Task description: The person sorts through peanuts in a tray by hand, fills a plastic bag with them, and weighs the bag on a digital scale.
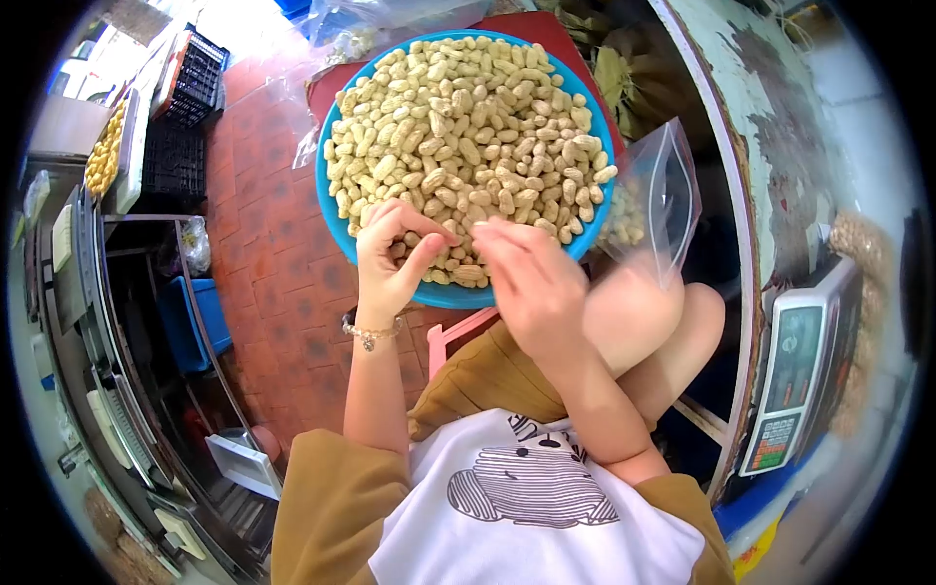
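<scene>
A: Where are we locating the work material?
B: We are finding a heap of tan, ridged, unshelled peanuts point(468, 127); it is filling a round blue plastic basin point(327, 190) almost from edge to edge.

A: In what state are we reading the left hand point(390, 249)?
B: It is reaching over the basin's near left edge. Its fingers are curling and its thumb is drawing close to the forefinger; we are not managing to tell whether a peanut is sitting between them.

A: And the right hand point(536, 278)?
B: It is crossing the near edge, right of centre, and blurring. Its fingertips are pointing toward the left hand's, just beside them, above the peanuts. We are not managing to tell whether it is grasping anything.

A: Which adjacent items are we recording?
B: A clear plastic bag point(668, 185) with pale contents is standing just beyond the basin's right edge. A beaded bracelet point(372, 332) is encircling the left wrist.
</scene>
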`<state>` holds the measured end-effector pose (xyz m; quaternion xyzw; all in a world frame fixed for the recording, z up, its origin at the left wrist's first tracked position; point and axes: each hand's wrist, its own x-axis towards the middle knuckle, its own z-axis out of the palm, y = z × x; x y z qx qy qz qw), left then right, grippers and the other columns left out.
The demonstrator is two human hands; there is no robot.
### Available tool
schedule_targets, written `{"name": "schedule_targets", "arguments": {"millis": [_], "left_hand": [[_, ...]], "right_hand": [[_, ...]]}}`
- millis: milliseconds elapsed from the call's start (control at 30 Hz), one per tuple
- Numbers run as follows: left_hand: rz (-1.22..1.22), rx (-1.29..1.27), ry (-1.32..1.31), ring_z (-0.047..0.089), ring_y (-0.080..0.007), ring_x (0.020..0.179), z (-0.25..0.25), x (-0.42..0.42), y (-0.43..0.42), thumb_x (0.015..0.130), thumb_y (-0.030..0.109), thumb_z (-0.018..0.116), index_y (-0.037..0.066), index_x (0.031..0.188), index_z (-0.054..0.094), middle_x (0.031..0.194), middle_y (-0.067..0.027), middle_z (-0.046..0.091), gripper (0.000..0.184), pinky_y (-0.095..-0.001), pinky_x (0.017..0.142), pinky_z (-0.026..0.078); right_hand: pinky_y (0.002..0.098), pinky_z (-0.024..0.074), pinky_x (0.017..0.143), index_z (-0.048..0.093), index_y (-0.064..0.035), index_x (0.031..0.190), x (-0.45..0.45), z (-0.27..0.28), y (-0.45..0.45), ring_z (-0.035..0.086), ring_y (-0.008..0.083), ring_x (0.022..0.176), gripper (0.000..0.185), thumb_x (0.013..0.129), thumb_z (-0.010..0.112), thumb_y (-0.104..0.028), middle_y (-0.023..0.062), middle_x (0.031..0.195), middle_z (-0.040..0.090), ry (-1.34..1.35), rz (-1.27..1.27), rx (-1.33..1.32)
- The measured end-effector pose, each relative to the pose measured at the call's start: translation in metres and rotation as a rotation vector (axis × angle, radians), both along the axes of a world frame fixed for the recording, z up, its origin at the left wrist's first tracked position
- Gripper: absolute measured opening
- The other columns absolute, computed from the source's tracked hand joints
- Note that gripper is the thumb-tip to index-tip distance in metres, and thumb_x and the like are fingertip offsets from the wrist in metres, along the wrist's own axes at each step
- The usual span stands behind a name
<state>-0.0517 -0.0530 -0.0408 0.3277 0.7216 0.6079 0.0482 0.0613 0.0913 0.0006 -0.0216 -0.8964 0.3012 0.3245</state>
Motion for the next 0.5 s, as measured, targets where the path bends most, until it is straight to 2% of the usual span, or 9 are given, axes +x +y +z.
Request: {"name": "schedule_targets", "arguments": {"millis": [67,133,233,300,367,467,500], "left_hand": [[0.046,-0.010,-0.039,0.053,-0.0162,0.076,-0.003,0.002,0.004,0.080,0.016,0.069,0.008,0.077,0.069,0.073,-0.0005,0.066,0.009,-0.0316,0.081,0.035],[0.099,-0.033,-0.031,0.054,-0.0183,0.079,-0.004,0.005,0.003,0.081,0.015,0.067,0.007,0.079,0.069,0.075,-0.0020,0.064,0.009,-0.0319,0.081,0.037],[0.160,-0.023,0.060,0.054,-0.0216,0.083,-0.005,0.007,0.002,0.081,0.013,0.066,0.004,0.081,0.070,0.078,-0.0046,0.063,0.010,-0.0326,0.080,0.040],[0.157,-0.036,0.060,0.055,-0.0226,0.088,-0.005,0.008,0.002,0.081,0.009,0.064,0.004,0.084,0.069,0.087,-0.0072,0.065,0.007,-0.0332,0.082,0.042],[0.161,0.020,0.049,0.056,-0.0222,0.092,-0.008,0.006,0.004,0.081,0.008,0.064,0.005,0.085,0.068,0.090,-0.0080,0.066,0.007,-0.0334,0.084,0.043],[0.276,-0.066,0.247,0.056,-0.0229,0.099,-0.011,0.002,0.004,0.083,0.008,0.062,0.004,0.088,0.068,0.099,-0.0095,0.066,0.008,-0.0342,0.088,0.043],[0.323,-0.041,0.204,0.055,-0.0231,0.101,-0.012,0.002,0.005,0.084,0.008,0.062,0.004,0.088,0.067,0.101,-0.0097,0.066,0.008,-0.0344,0.089,0.043]], "right_hand": [[0.0317,0.0527,0.072,0.068,-0.0042,0.102,0.014,0.016,0.020,0.067,0.0215,0.087,0.025,0.078,0.070,-0.001,0.0077,0.098,0.068,0.138,-0.147,0.104],[0.0332,0.0487,0.075,0.069,-0.0068,0.094,0.030,0.040,0.045,0.064,0.0207,0.080,0.020,0.075,0.075,-0.002,0.0027,0.092,0.070,0.139,-0.381,0.199],[0.0339,0.0460,0.079,0.070,-0.0103,0.091,0.040,0.047,0.082,0.061,0.0216,0.088,0.019,0.074,0.076,-0.006,0.0013,0.091,0.069,0.001,-0.651,0.158],[0.0351,0.0460,0.084,0.071,-0.0102,0.093,0.047,0.041,0.104,0.060,0.0226,0.094,0.018,0.075,0.075,-0.007,0.0024,0.098,0.068,-0.183,-0.645,0.160],[0.0349,0.0458,0.086,0.071,-0.0092,0.095,0.046,0.038,0.110,0.059,0.0230,0.098,0.018,0.077,0.074,-0.008,0.0043,0.103,0.066,-0.106,-0.587,0.095],[0.0348,0.0452,0.089,0.071,-0.0076,0.097,0.040,0.045,0.106,0.058,0.0238,0.102,0.018,0.079,0.072,-0.007,0.0070,0.109,0.063,0.002,-0.540,0.038],[0.0348,0.0449,0.090,0.071,-0.0070,0.098,0.037,0.050,0.103,0.058,0.0241,0.103,0.019,0.080,0.071,-0.007,0.0078,0.110,0.062,0.035,-0.533,0.027]]}}
